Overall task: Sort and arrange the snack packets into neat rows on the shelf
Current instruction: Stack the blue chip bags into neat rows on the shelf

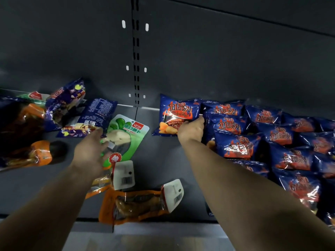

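So it's a dark grey shelf (159, 160) with a slotted upright strip running up the back wall (135, 57). Biggest thing on it is the block of blue barbecue chip bags (272, 138) filling the right side, overlapping each other in rough rows from the back wall out to the front edge.

Over on the left there's a messy heap: purple-blue snack bags (68, 104) lying tilted against each other, plus orange packets (27, 154) near the left edge.

In the middle, one blue chip bag (174, 115) sits apart from the block, just left of it, leaning back toward the wall. The right hand (191, 131) has hold of its lower right corner, fingers curled around the edge, pretty sure it's a pinch but the fingertips are hidden behind the bag.

The left hand (90, 153) is down on a green packet (125, 134) lying flat near the shelf's centre, fingers curled over its left edge and gripping it.

Closer to the front edge, an orange meat packet (137, 203) lies flat with a white barcode tag (175, 194) on its right end. A second white tag (124, 175) sits just below the green one.
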Motion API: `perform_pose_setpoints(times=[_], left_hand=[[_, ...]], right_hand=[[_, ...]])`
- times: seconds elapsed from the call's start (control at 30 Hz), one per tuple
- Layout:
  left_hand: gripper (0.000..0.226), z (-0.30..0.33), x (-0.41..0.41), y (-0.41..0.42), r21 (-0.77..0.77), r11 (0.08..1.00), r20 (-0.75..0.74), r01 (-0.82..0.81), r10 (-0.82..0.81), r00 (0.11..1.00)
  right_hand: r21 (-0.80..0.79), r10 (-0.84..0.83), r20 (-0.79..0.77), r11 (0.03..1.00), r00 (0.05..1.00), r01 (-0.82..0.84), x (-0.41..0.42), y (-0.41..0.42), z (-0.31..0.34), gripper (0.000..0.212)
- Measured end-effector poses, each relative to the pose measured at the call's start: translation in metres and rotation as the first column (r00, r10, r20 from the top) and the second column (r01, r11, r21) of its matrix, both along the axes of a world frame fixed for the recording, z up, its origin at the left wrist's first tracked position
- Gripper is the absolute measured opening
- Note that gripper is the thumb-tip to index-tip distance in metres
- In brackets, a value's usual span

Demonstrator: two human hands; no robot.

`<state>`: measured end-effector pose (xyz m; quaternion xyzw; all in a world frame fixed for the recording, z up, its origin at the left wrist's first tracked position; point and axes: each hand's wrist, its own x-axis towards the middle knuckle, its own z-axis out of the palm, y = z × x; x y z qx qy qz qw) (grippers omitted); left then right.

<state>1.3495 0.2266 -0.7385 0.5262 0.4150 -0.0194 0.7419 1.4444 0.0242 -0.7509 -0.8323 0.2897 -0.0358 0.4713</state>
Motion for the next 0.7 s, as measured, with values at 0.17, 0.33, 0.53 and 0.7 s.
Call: perform_pose_setpoints(times=[0.17,0.33,0.53,0.7], left_hand=[[0.035,0.007,-0.002,-0.007,0.012,0.993,0.016,-0.12,0.12,0.993],[0.023,0.011,-0.005,-0.015,0.195,0.966,0.145,-0.168,0.142,0.979],[0.021,0.027,-0.009,-0.019,0.415,0.906,0.246,-0.087,-0.02,0.969],[0.029,0.036,-0.01,-0.025,0.56,0.829,0.209,0.02,-0.164,0.964]], right_hand=[[-0.083,0.085,-0.023,0.993,0.996,-0.087,-0.013,0.009,-0.004,0.073],[-0.311,0.198,-0.026,0.93,0.98,-0.197,-0.031,0.021,0.004,0.077],[-0.5,0.587,0.096,0.727,0.804,-0.471,-0.059,0.052,0.015,0.091],[-0.572,0.778,0.099,0.555,0.62,-0.604,-0.071,0.082,0.021,0.1]])
